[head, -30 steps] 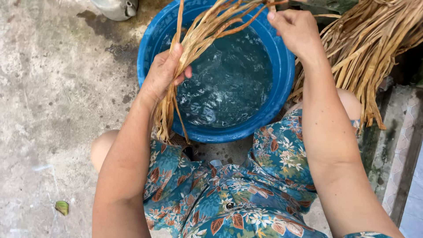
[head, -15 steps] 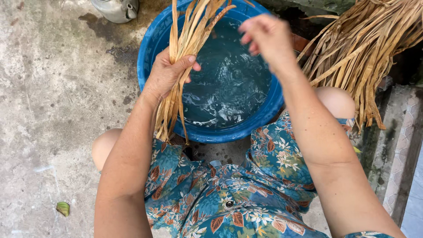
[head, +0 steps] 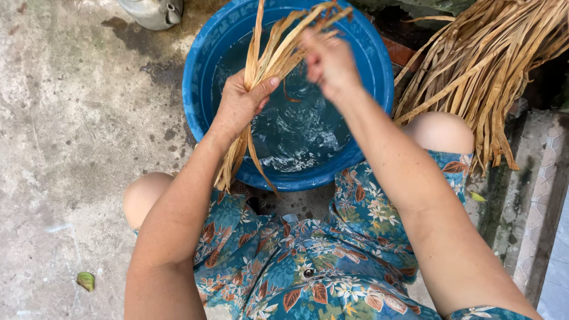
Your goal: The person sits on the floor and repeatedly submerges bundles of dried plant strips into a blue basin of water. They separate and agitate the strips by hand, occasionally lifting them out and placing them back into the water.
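Two bare hands work a bundle of dried leaf strips over a blue plastic basin of rippling water, seen from the head camera. The left hand has its fingers wrapped around the bundle, whose lower ends trail over the basin's near rim. The right hand, blurred, touches the strips' upper ends; whether its fingers grip them cannot be told. A large heap of dry strips lies just beside the basin on the right, suggesting most of the material is not yet soaked. A fallen leaf lies on the concrete floor.
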